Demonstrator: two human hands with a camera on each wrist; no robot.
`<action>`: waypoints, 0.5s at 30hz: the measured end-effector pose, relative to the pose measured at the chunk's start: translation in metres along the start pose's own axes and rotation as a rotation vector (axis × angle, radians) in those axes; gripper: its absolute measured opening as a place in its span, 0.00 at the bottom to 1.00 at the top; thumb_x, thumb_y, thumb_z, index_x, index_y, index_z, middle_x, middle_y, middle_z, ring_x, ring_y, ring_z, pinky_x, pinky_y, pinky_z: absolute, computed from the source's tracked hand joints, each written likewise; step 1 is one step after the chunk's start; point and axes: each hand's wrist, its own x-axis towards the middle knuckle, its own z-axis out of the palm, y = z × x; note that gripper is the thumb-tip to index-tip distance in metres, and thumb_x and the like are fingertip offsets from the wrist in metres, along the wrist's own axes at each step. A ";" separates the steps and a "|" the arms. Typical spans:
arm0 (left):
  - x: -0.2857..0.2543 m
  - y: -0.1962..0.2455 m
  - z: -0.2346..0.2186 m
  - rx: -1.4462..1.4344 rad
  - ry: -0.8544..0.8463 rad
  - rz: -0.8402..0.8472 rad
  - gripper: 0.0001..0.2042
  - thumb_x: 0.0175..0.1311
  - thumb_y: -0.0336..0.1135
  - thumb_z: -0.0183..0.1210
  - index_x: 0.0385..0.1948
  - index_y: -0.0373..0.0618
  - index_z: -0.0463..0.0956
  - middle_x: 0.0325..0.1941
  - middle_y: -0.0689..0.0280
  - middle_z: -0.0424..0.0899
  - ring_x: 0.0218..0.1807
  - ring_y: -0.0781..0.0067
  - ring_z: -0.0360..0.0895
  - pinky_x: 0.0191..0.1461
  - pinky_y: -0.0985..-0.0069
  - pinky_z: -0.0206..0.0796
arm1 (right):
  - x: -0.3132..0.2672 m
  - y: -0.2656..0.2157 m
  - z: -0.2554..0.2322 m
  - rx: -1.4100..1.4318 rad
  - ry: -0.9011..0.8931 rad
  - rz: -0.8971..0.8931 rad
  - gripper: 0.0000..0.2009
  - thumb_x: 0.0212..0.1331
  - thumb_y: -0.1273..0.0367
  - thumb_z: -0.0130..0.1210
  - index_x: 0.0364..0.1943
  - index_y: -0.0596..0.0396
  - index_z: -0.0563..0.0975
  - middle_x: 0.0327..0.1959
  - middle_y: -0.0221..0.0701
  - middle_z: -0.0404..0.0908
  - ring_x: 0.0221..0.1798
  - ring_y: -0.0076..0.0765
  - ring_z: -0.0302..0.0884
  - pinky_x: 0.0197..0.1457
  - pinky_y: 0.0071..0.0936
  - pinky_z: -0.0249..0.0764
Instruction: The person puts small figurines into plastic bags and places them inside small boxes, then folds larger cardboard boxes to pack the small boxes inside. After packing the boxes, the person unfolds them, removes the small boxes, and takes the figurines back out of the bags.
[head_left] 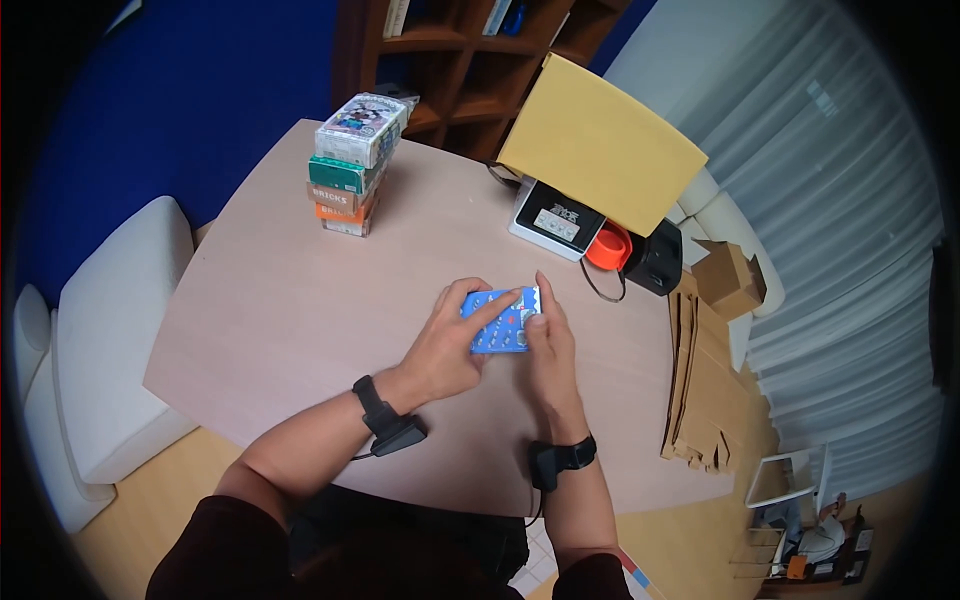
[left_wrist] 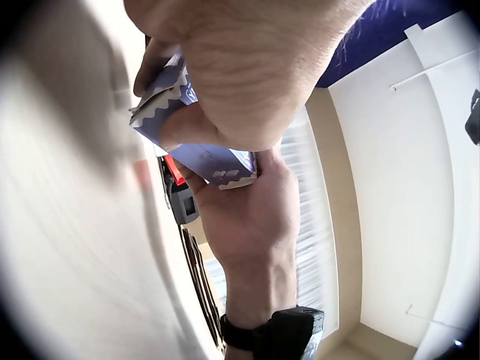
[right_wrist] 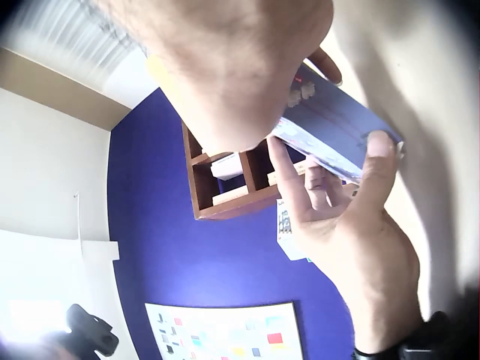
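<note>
Left hand [head_left: 443, 345] pinches the left end of a blue box [head_left: 497, 335], one finger across its printed face; right hand [head_left: 553, 362] pinches the right end. Box sits between both hands over the worktop [head_left: 270, 300], well apart from the stacked boxes [head_left: 343, 175].

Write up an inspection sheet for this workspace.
Surface: pale tabletop, hands' shadow upon it.
Job's things: blue patterned box, held in both hands.
Clutter: stacked small boxes at far left; yellow panel, white-and-black device, red-orange item at far right; flattened cardboard at right.
Grippers: left hand and right hand grip opposite sides.
Cables: thin cable at right wrist; dark cord near red-orange item.
Surroundings: wooden shelves, white seat, pale curtains.
</note>
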 end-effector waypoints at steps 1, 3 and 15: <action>0.000 0.000 0.001 -0.001 0.009 -0.003 0.42 0.48 0.18 0.72 0.73 0.56 0.75 0.66 0.50 0.69 0.68 0.42 0.71 0.72 0.60 0.69 | 0.000 0.000 0.001 0.005 0.000 -0.005 0.30 0.80 0.62 0.47 0.79 0.64 0.62 0.68 0.49 0.76 0.72 0.48 0.73 0.76 0.39 0.67; -0.001 -0.005 0.005 0.032 0.020 0.042 0.41 0.48 0.19 0.72 0.72 0.56 0.76 0.66 0.49 0.70 0.68 0.41 0.71 0.72 0.59 0.69 | 0.000 0.001 0.001 -0.210 -0.034 -0.140 0.31 0.79 0.63 0.49 0.80 0.65 0.61 0.71 0.54 0.74 0.73 0.55 0.73 0.76 0.40 0.67; 0.042 0.032 -0.087 0.408 0.538 0.172 0.31 0.54 0.37 0.75 0.65 0.59 0.83 0.67 0.46 0.74 0.65 0.40 0.75 0.66 0.54 0.73 | -0.008 -0.033 -0.004 -0.033 0.028 -0.260 0.30 0.63 0.77 0.59 0.73 0.62 0.72 0.72 0.49 0.77 0.62 0.44 0.84 0.68 0.36 0.77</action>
